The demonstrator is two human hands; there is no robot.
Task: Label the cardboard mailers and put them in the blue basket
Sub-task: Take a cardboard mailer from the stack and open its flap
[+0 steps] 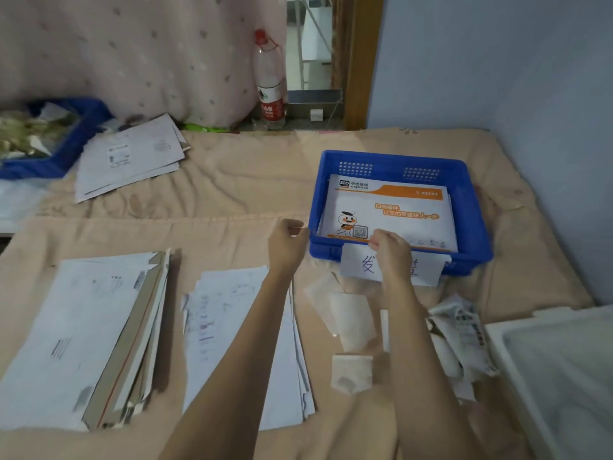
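Note:
The blue basket [474, 207] stands on the peach quilt at centre right. A white and orange cardboard mailer [391, 207] lies face up in it. My right hand [391, 254] hovers over the basket's front wall, its curled fingertips on the mailer's near edge. My left hand [287, 242] is just outside the basket's front left corner with fingers curled; a thin pale line shows at its fingertips, and I cannot tell what it is. A stack of cardboard mailers [83, 343] lies at front left. A pile of white sheets [232, 333] sits under my left forearm.
A handwritten paper sign [361, 263] hangs on the basket's front. Peeled backing papers [351, 320] and crumpled paper [461, 333] lie near my right arm. A white box [564, 376] fills the right corner. Behind are more mailers [129, 157], a second blue basket [76, 134] and a bottle [270, 81].

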